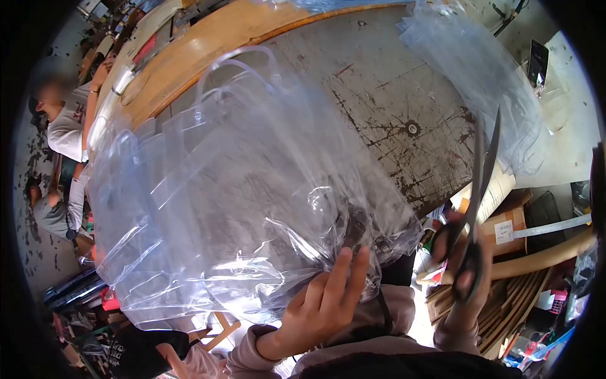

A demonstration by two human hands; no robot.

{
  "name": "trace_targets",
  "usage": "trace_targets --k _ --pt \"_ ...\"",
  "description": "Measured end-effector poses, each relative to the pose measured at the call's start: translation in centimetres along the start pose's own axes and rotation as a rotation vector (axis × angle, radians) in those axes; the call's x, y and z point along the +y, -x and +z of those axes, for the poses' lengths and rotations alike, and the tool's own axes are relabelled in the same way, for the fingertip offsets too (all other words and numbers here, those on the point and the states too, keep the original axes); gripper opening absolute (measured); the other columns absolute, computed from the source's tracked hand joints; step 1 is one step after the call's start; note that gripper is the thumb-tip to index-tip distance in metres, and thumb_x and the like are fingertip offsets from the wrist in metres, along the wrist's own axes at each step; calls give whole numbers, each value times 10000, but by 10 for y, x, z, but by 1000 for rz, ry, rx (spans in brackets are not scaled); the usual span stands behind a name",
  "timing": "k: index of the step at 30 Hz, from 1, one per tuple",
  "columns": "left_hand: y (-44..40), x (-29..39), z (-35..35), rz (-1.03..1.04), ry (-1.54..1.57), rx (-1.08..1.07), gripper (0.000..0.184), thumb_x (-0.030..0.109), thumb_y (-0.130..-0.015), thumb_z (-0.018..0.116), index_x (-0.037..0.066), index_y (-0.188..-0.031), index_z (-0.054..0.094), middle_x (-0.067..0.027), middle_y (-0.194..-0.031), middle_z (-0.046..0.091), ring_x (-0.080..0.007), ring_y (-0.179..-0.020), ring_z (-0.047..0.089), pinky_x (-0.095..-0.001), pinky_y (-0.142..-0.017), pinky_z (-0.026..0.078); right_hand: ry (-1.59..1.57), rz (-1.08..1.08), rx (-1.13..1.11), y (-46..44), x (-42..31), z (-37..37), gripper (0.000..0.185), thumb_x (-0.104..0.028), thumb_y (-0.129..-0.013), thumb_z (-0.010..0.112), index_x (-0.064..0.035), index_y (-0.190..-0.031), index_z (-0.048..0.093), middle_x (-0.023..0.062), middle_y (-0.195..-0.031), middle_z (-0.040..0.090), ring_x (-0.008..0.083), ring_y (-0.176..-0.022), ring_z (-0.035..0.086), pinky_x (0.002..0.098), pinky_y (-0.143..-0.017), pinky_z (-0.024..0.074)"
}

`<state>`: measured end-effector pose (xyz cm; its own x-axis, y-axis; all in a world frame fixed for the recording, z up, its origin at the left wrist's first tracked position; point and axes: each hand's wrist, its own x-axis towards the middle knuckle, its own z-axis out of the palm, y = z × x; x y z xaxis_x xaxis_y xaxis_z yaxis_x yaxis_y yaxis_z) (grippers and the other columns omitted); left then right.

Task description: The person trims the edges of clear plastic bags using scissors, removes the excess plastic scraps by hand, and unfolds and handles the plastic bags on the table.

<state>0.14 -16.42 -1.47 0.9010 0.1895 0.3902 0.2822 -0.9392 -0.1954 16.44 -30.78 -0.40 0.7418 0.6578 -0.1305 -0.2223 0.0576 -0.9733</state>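
A large clear plastic bag (pixel 221 183) with tube-like handles lies over the worn metal tabletop (pixel 385 82) and hangs past its near edge. My left hand (pixel 328 294) presses on the bag's crumpled near part, its fingers against the plastic; whether they pinch a fold is unclear. To the right, my right hand (pixel 470 271) grips a pair of scissors (pixel 483 177) by the dark handles. The blades point up and away, slightly apart, with no plastic between them. The right hand is somewhat blurred.
More clear plastic (pixel 480 82) lies at the table's far right, near a phone (pixel 538 62). A curved wooden board (pixel 208 47) borders the far left. Two people are at the left, another at the bottom left. Cardboard boxes (pixel 508 227) and long strips stand at the right.
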Motion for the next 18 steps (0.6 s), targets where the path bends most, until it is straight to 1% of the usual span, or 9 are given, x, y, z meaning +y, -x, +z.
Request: trace_targets --k 2,4,5,7,10,11,13,17,18 --pt "-1 3 1 27 -35 -6 353 39 -784 537 146 -1110 623 -31 -1142 584 -71 -696 487 -197 -634 456 -104 135 -103 23 16 1 583 -292 -702 750 -4 -1103 439 59 -818 503 131 -748 492 265 -680 385" --pt "-2 7 3 -96 259 127 253 104 -796 577 136 -1046 583 -59 -1161 584 -162 -834 556 -359 -807 464 -8 246 -96 44 33 -2 624 -270 -654 792 -17 -1085 418 58 -863 481 126 -755 476 256 -687 378" --pt "-2 6 6 -96 268 124 253 104 -796 577 136 -1046 583 -59 -1161 584 -162 -834 556 -359 -807 464 58 305 -96 51 35 -2 630 -270 -642 804 -25 -1080 423 37 -842 471 119 -765 475 261 -697 386" --pt "-1 5 15 -97 302 166 197 156 -805 598 126 -981 516 -76 -1159 584 -299 -1000 560 -508 -893 399 352 216 -173 56 37 -8 587 -282 -639 811 -21 -1037 468 40 -782 493 125 -700 492 264 -636 404" --pt "4 10 28 -149 473 247 186 139 -809 588 116 -968 496 -86 -1151 583 -379 -1085 527 -563 -913 366 641 103 -210 59 29 -8 582 -292 -618 826 -15 -1015 503 60 -777 510 146 -655 509 269 -590 413" --pt "6 12 28 -150 476 246 186 139 -809 588 116 -968 496 -86 -1151 583 -379 -1085 527 -563 -913 366 754 58 -221 59 27 -7 597 -302 -600 838 -13 -1012 517 72 -785 518 159 -638 518 273 -573 418" --pt "8 13 27 -113 418 206 301 279 -846 605 91 -1033 464 -139 -1165 516 -455 -1110 473 -566 -932 350 745 55 -229 60 26 -4 631 -319 -579 848 -12 -1022 521 75 -787 519 166 -645 524 277 -570 423" --pt "4 14 24 -132 411 200 310 281 -848 603 88 -1043 460 -143 -1168 518 -441 -1102 485 -537 -894 378 706 85 -263 55 23 7 694 -364 -553 857 0 -1040 523 81 -791 525 176 -652 535 280 -571 433" --pt "1 16 21 -170 388 205 224 195 -816 601 101 -979 480 -104 -1155 553 -388 -1060 533 -495 -853 397 706 102 -278 55 22 8 695 -378 -559 851 5 -1037 522 84 -793 529 177 -654 538 281 -576 437"
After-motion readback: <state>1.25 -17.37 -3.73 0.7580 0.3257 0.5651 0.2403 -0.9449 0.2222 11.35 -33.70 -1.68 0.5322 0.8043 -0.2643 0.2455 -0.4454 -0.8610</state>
